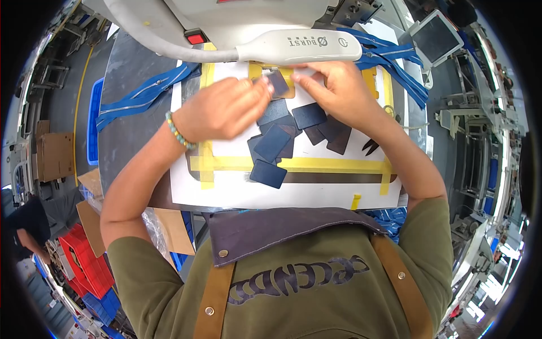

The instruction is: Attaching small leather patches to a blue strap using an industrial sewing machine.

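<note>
Below the white machine head [299, 47], my left hand [228, 107] pinches a small dark rounded rectangular patch [278, 83] between thumb and fingers. My right hand [341, 87] is beside it, thumb and index finger apart at the patch's right edge; whether they touch it I cannot tell. Under the held patch, part of a tan piece [289, 92] shows near the yellow-taped plate. Several loose dark blue patches [272, 142] lie overlapping on the white sheet [226, 195] between my hands. One patch [268, 174] rests across the yellow tape nearest me.
Blue zipper strips [149, 90] lie at the left, with more zipper strips [403, 65] at the right. Black-handled snips [370, 147] sit by my right forearm. A screen [436, 38] stands far right. Boxes and red crates [87, 260] are at the lower left, near another person [25, 226].
</note>
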### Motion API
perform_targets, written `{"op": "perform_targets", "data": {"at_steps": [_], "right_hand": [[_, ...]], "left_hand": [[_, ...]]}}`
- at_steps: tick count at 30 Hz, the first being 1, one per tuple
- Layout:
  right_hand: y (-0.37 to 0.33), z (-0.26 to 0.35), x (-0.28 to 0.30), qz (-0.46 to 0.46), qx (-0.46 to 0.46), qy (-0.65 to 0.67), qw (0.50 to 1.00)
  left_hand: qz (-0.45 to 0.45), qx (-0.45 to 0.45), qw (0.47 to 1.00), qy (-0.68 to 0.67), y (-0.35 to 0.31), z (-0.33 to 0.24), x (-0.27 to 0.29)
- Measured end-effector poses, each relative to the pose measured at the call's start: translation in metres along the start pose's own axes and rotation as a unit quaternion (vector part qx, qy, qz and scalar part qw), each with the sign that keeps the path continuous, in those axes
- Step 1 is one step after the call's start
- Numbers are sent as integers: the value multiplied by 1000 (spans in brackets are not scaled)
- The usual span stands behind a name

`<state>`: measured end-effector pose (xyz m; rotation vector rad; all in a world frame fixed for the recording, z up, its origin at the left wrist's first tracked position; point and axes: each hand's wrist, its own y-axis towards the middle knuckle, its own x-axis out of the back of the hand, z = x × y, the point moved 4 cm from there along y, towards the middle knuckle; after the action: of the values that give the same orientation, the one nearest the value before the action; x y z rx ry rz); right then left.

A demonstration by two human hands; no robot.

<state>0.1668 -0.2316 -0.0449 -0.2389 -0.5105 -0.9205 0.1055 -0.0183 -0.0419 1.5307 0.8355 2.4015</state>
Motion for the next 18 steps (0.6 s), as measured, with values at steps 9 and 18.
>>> {"op": "perform_targets", "data": {"at_steps": [9, 18], "right_hand": [[-8, -27, 6, -63, 211, -245, 944], [-6, -26, 3, -80, 230, -254, 936]], "left_hand": [[34, 30, 998, 35, -16, 28, -27], [73, 32, 997, 25, -13, 30, -25]]}}
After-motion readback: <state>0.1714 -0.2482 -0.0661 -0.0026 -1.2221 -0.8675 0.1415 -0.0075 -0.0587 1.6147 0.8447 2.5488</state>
